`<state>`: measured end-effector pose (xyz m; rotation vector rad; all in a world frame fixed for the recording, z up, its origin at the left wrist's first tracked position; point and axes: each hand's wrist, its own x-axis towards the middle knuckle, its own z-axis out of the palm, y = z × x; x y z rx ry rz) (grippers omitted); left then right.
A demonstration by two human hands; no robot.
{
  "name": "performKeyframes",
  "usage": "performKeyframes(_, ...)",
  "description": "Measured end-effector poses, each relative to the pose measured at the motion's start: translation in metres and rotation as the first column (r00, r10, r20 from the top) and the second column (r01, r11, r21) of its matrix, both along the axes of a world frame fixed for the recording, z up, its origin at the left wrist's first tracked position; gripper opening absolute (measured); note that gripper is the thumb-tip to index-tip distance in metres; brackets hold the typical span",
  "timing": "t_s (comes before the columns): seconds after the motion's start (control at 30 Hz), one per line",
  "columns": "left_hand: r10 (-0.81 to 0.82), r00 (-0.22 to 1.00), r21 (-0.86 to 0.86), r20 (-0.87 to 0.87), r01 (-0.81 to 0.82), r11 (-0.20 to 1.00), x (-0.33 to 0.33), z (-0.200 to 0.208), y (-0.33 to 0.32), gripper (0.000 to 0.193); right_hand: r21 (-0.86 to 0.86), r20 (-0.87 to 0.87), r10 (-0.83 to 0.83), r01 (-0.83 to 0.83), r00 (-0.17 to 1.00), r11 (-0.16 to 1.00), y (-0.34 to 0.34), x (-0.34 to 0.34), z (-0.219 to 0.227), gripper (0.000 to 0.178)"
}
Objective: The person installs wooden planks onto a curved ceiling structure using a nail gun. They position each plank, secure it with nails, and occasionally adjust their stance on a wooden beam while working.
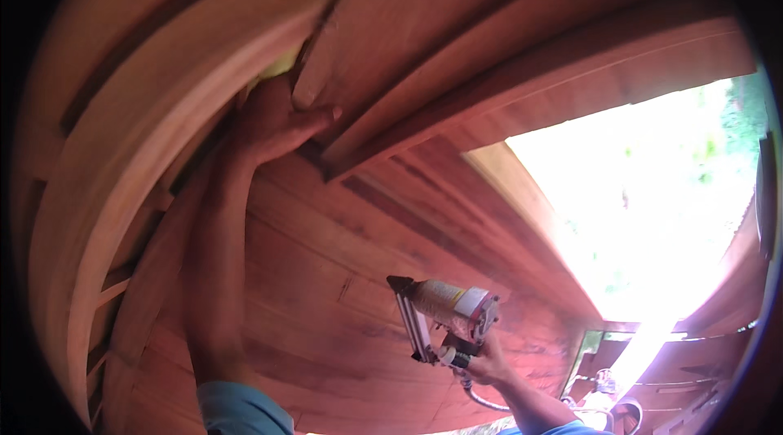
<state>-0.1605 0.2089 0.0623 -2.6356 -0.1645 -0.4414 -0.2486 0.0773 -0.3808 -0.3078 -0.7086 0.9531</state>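
Overhead, the left hand (pixel 277 121) was raised against reddish wooden panelling (pixel 342 272), its palm and fingers pressed flat on the lower end of a wooden trim board (pixel 457 68) that ran as a long strip from beside that hand up and away to the right. The thumb lay along the board's edge, so the left grip was spread rather than curled, bearing on the wood and not closed round anything. A curved wooden beam (pixel 163 108) swept past the hand on its left side, and a patch of something pale yellow (pixel 281 66) showed just above the fingers (what it was could not be told).

The right hand (pixel 488 363) sat much lower and to the right, wrapped tight round the handle of a pneumatic nail gun (pixel 447 317), with an air hose (pixel 481 398) trailing from the base. The gun's narrow black nose pointed up and to the left, toward the panelling, well apart from the held board. So the board lay up and left of the tool, its long axis slanting up to the right, and the left hand was plainly the nearer one, already touching it. A bright opening (pixel 644 206) with greenery beyond lit the right side.
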Motion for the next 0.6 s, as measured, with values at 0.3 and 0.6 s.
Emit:
performKeyframes(0.3, -0.257, 0.949, 0.099, 0.183, 0.243, 0.965, -0.015, -0.031, 0.045, 0.081, 0.140, 0.071, -0.539, 0.527, 0.839, 0.838, -0.024, 0.012, 0.034, 0.029)
performKeyframes(0.6, -0.358, 0.908, 0.118, 0.219, 0.340, 0.933, -0.019, -0.051, 0.004, 0.059, 0.254, -0.349, -0.830, 0.897, 0.435, 0.362, -0.131, 0.061, 0.136, 0.058)
